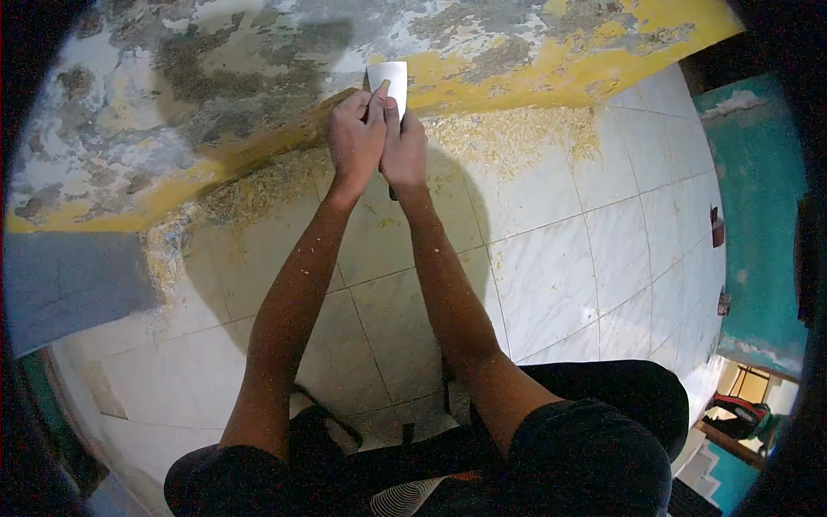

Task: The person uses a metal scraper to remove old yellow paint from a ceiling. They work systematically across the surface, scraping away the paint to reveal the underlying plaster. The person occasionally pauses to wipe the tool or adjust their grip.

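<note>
Both arms reach forward to a paint scraper [397, 79] with a broad, bright blade. My right hand [405, 153] is wrapped round its handle, and the dark handle end shows below that hand. Close against it, my left hand [355, 142] is closed at the scraper, one finger stretched along the blade. The blade's far edge meets the lower part of a wall [482, 52], where yellow paint has flaked away to white and grey patches. My left hand's other fingertips are partly hidden.
Yellow paint flakes [543, 133] lie along the wall's foot on the white tiled floor [551, 250]. At the left a grey-blue surface [77, 280] adjoins the wall. A teal wall [762, 224] stands at the right. My dark-clothed knee [637, 388] is at the lower right.
</note>
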`<control>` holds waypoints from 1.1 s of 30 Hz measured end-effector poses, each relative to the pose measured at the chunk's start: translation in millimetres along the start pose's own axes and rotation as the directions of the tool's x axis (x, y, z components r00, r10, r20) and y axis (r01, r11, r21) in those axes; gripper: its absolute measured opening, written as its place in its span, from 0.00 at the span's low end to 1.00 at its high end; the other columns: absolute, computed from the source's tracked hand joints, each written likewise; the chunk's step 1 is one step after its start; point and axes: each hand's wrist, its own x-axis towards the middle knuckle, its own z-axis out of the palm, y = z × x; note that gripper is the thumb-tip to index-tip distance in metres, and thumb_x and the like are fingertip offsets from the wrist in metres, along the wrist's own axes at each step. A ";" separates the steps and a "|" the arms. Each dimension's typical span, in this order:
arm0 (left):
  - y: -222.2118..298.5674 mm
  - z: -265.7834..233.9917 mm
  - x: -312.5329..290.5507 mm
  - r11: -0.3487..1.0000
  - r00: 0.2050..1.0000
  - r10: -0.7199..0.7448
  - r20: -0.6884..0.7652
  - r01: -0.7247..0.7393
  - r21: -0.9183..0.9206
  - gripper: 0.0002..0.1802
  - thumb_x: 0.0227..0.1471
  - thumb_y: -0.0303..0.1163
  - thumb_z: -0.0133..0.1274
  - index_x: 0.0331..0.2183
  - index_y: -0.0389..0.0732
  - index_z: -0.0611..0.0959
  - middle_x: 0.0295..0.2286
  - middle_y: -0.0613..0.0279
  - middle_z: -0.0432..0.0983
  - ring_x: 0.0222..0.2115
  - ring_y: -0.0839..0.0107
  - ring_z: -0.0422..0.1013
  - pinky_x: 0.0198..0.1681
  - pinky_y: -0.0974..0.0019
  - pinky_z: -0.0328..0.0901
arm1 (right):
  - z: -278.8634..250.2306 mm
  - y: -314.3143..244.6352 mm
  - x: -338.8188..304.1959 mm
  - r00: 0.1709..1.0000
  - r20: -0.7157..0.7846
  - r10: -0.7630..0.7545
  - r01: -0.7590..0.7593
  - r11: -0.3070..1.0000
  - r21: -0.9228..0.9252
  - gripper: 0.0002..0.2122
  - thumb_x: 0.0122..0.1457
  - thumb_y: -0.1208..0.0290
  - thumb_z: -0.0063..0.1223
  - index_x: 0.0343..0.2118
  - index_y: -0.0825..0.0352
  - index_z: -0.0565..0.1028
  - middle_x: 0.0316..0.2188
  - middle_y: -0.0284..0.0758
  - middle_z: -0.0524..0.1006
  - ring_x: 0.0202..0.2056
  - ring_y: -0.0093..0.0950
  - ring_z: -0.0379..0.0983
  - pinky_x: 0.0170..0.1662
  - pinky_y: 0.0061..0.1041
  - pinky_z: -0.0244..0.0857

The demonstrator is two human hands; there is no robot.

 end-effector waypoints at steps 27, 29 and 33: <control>130.3 -2.9 49.6 0.943 0.947 0.320 -0.040 -0.322 -0.078 0.16 0.51 0.43 0.56 0.26 0.39 0.83 0.21 0.56 0.79 0.22 0.60 0.76 0.30 0.60 0.68 | -0.3 -63.4 47.7 0.822 -0.360 -0.440 0.537 0.809 0.237 0.17 0.68 0.62 0.40 0.38 0.74 0.71 0.31 0.34 0.74 0.35 0.21 0.67 0.41 0.28 0.65; 116.9 1.5 43.0 0.961 0.960 0.276 0.059 -0.276 0.000 0.15 0.51 0.42 0.56 0.27 0.38 0.83 0.25 0.52 0.79 0.25 0.58 0.76 0.30 0.60 0.68 | -6.1 -61.2 38.2 0.835 -0.387 -0.390 0.517 0.798 0.309 0.17 0.67 0.62 0.41 0.38 0.75 0.72 0.30 0.34 0.74 0.34 0.21 0.68 0.39 0.27 0.65; 69.6 -0.6 6.1 0.988 0.984 0.133 0.115 -0.141 0.066 0.16 0.52 0.41 0.56 0.25 0.36 0.80 0.22 0.48 0.76 0.23 0.51 0.72 0.28 0.56 0.65 | -7.8 -19.0 -0.5 0.977 -0.194 -0.085 0.170 0.863 0.475 0.23 0.67 0.55 0.39 0.36 0.76 0.73 0.26 0.36 0.75 0.30 0.22 0.69 0.34 0.27 0.65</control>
